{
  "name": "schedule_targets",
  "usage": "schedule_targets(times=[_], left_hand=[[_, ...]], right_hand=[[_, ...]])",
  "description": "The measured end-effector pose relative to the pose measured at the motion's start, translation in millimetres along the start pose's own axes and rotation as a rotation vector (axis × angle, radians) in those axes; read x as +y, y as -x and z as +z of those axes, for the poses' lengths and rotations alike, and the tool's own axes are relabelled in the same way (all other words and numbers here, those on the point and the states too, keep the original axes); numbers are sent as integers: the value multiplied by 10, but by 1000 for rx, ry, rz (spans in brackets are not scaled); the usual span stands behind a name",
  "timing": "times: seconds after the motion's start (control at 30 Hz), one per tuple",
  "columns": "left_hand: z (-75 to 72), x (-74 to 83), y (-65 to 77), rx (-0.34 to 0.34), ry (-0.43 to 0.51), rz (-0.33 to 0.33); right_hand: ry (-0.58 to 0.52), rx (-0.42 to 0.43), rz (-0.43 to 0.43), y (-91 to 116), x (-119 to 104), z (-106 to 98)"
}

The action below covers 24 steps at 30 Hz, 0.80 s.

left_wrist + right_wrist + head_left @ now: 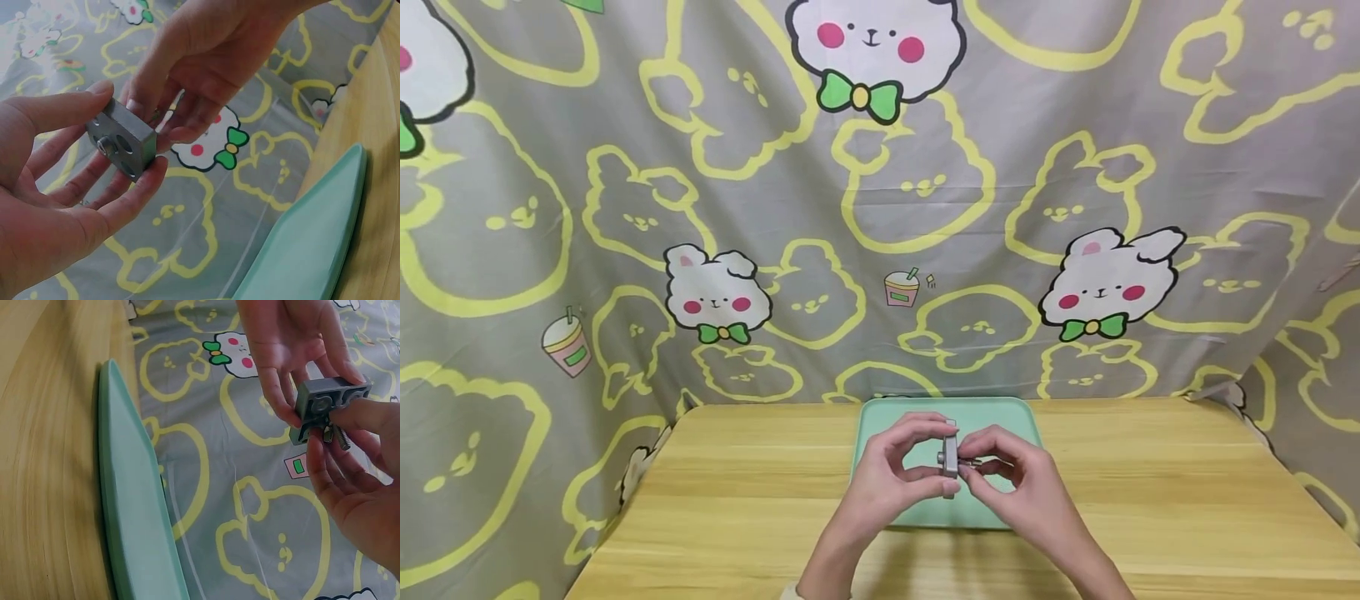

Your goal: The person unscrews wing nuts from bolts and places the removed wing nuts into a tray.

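Over the tray, my left hand point(887, 475) grips a small grey block point(951, 457) by its opposite edges, thumb on one and fingers on the other. One face, seen in the left wrist view, has round holes and a short round metal piece point(106, 146) standing out at its middle. My right hand point(1033, 483) is at the block's other face, which shows recesses in the right wrist view. There its thumb and fingers pinch small metal hardware; a threaded screw point(342, 439) pokes out between them. The fingers partly hide where the hardware meets the block.
A mint-green tray point(872, 417) lies on the wooden table point(760, 483) below the hands. Behind the table and at its sides hangs a grey cloth point(820, 200) printed with yellow outlines and white rabbit faces.
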<state>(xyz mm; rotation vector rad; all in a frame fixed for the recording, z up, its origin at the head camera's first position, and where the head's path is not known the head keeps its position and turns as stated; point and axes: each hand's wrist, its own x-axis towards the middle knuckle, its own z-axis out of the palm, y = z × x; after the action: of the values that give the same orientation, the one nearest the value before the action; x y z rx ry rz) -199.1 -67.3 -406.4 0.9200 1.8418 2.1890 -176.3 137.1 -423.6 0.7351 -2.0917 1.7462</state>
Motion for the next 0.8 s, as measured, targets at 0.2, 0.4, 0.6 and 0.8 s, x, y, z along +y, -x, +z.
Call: schedule_targets(times=[0.2, 0.4, 0.6, 0.8], left_hand=[[0, -47, -8, 12, 23, -1], [-10, -50, 4, 15, 39, 1], [-12, -40, 6, 39, 39, 13], [12, -36, -24, 61, -20, 29]], right_hand=[[56, -18, -157, -17, 66, -17], [77, -32, -183, -24, 74, -25], [-16, -73, 48, -19, 29, -142], [-195, -16, 480, -64, 22, -167]])
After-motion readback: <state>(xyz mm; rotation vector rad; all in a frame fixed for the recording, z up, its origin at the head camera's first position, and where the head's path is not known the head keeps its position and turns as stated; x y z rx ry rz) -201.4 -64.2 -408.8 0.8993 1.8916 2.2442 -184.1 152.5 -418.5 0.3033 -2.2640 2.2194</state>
